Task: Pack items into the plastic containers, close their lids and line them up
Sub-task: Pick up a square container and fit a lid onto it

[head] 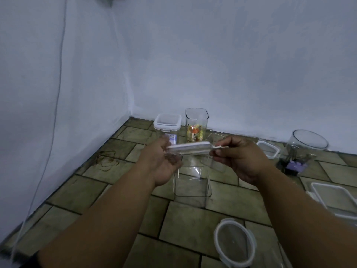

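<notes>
Far left along the wall, a lidded square container (pixel 167 123) stands closed, and just right of it a tall open container (pixel 196 124) shows colourful sweets at its bottom. In front of them, up in the air, the left hand (pixel 164 163) cups the left end of a square white lid (pixel 188 149), its fingers (pixel 172 159) curled under the rim. The lid hangs nearly edge-on, tilted a touch. It looks light and stiff, thin plastic with hinged clip flaps, so the firm frame is the place to hold, not the flaps. The right hand (pixel 239 159) pinches the right end, fingers clenched on what seems to be a clip tab. Directly below sits an empty clear square container (pixel 190 183) on the tiled floor (pixel 193 223), likely this lid's match; its smooth walls look slippery and apt to tip. Nearer right lies a round lid (pixel 234 242), and far right a round clear tub (pixel 307 142).
</notes>
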